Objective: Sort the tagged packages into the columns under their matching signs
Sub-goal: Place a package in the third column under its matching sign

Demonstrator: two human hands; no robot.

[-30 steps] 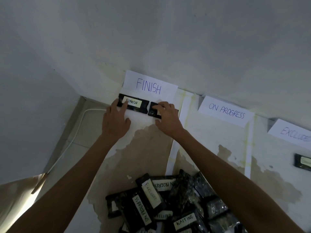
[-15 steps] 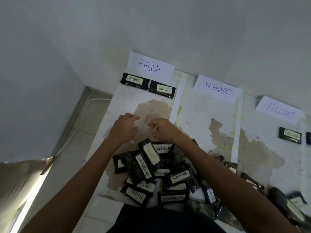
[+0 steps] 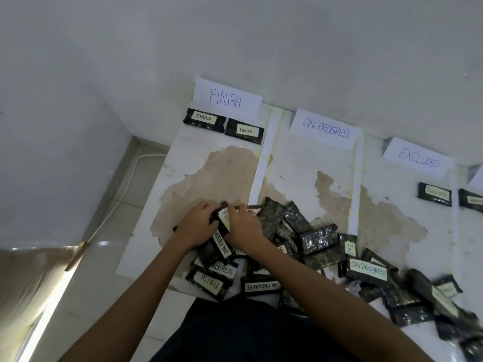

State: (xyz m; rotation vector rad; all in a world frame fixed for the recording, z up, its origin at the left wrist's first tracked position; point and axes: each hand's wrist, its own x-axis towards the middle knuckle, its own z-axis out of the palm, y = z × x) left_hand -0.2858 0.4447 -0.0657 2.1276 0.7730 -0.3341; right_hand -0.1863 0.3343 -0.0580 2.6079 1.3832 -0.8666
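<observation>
A heap of black tagged packages (image 3: 308, 239) lies on the white stained sheet (image 3: 295, 163) in front of me. My left hand (image 3: 197, 226) and my right hand (image 3: 244, 227) both grip one black package (image 3: 224, 216) at the heap's top left; its tag starts with "EX", the rest hidden by my fingers. Two packages tagged FINISH (image 3: 204, 118) (image 3: 245, 131) lie side by side under the FINISH sign (image 3: 226, 99). The ON PROGRESS sign (image 3: 325, 129) has no package under it. One package tagged EXCLUDED (image 3: 434, 194) lies under the EXCLUDED sign (image 3: 418, 158).
White paper strips (image 3: 262, 163) divide the sheet into columns. Another black package (image 3: 470, 200) lies at the far right edge. A white cable (image 3: 125, 189) runs along the tiled floor at the left, beside the wall.
Both hands came back from the FINISH column, leaving the two FINISH packages there, reached the heap and took hold of a package at its top left. The camera tilted down.
</observation>
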